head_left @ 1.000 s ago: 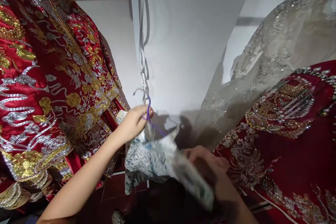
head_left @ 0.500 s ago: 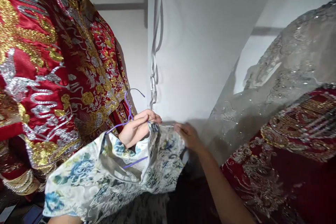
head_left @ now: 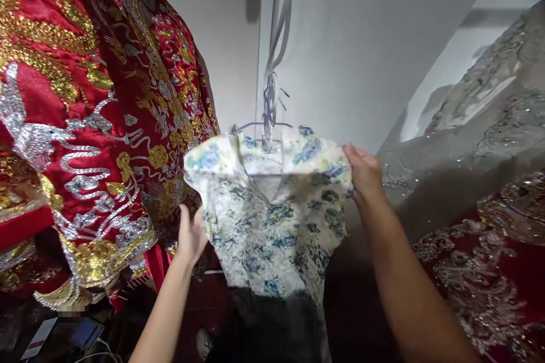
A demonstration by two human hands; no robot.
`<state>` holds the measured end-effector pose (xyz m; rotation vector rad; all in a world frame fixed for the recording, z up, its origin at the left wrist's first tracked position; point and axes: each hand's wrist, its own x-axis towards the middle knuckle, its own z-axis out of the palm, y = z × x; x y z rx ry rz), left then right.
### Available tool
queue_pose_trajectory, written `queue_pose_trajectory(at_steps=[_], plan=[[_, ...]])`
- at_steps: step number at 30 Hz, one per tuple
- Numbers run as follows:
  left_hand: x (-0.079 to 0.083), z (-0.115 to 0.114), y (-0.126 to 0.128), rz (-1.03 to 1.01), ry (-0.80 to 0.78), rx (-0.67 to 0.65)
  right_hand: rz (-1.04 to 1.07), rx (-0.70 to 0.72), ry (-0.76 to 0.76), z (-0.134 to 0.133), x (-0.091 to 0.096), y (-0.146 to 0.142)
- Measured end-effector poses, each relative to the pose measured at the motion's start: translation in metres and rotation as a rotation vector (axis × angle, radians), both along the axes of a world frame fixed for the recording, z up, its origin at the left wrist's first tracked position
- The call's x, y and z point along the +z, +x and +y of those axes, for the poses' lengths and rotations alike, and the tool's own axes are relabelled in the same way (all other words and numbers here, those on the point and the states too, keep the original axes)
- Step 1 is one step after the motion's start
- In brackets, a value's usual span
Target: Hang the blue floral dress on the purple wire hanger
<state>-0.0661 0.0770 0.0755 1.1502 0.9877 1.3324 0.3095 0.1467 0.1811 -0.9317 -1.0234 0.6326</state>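
A white dress with blue and yellow-green floral print [head_left: 255, 227] hangs on a thin purple hanger [head_left: 281, 124], facing me. The hanger's hook is blurred where it meets a pale hanging strap [head_left: 269, 96], so the exact hold is unclear. My right hand [head_left: 364, 173] pinches the dress at its right sleeve edge. At the lower left side is my left hand [head_left: 192, 235], thumb raised and apart, with its other fingers partly behind the cloth edge. The lower part of the dress falls into dark shadow.
A red jacket with gold and silver embroidery [head_left: 166, 85] hangs close on the left. On the right are a sheer beaded gown [head_left: 477, 125] and a dark red embroidered garment [head_left: 481, 272]. Phones with a cable [head_left: 87, 333] lie at the lower left. Behind stands a white wall [head_left: 340, 57].
My left hand has come out of the neckline and moved to the dress's left side. The dress now hangs upright from the strap, spread out. My right hand has shifted up and right.
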Motion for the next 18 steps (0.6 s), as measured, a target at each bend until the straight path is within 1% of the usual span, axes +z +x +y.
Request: queue_pose_trajectory(at_steps=[2, 4, 5, 6, 7, 9, 10, 11, 12, 13, 14, 15, 16, 17, 18], plan=[[-0.014, -0.003, 0.002, -0.007, -0.066, 0.038, 0.037, -0.028, -0.063, -0.009, -0.024, 0.007], [-0.026, -0.005, 0.008, 0.017, -0.118, 0.048, 0.054, -0.039, -0.110, -0.020, -0.047, 0.010], [-0.030, -0.005, 0.012, 0.007, -0.139, 0.050, 0.055, -0.066, -0.115, -0.025, -0.058, 0.010], [-0.034, -0.005, 0.015, -0.026, -0.157, 0.053, 0.053, -0.127, -0.103, -0.030, -0.068, 0.008], [-0.036, -0.006, 0.019, -0.076, -0.174, 0.058, 0.056, -0.231, -0.074, -0.036, -0.078, 0.004], [-0.040, -0.008, 0.024, -0.182, -0.209, 0.074, 0.093, -0.503, 0.001, -0.048, -0.098, -0.011], [-0.040, -0.009, 0.026, -0.227, -0.231, 0.077, 0.119, -0.610, 0.019, -0.055, -0.108, -0.023], [-0.041, -0.011, 0.027, -0.264, -0.259, 0.076, 0.152, -0.672, 0.017, -0.061, -0.119, -0.039], [-0.041, -0.014, 0.029, -0.296, -0.291, 0.078, 0.152, -0.633, -0.032, -0.068, -0.131, -0.058], [-0.041, -0.017, 0.030, -0.323, -0.323, 0.082, 0.134, -0.512, -0.107, -0.073, -0.142, -0.079], [-0.040, -0.021, 0.032, -0.348, -0.353, 0.087, 0.102, -0.333, -0.193, -0.077, -0.151, -0.100], [-0.040, -0.025, 0.034, -0.370, -0.379, 0.091, 0.011, -0.071, -0.307, -0.080, -0.160, -0.119], [-0.039, -0.030, 0.036, -0.390, -0.397, 0.093, -0.065, 0.161, -0.413, -0.082, -0.166, -0.137], [-0.038, -0.035, 0.039, -0.406, -0.408, 0.089, -0.112, 0.310, -0.483, -0.082, -0.170, -0.150], [-0.036, -0.039, 0.041, -0.419, -0.414, 0.084, -0.159, 0.421, -0.528, -0.083, -0.171, -0.159]])
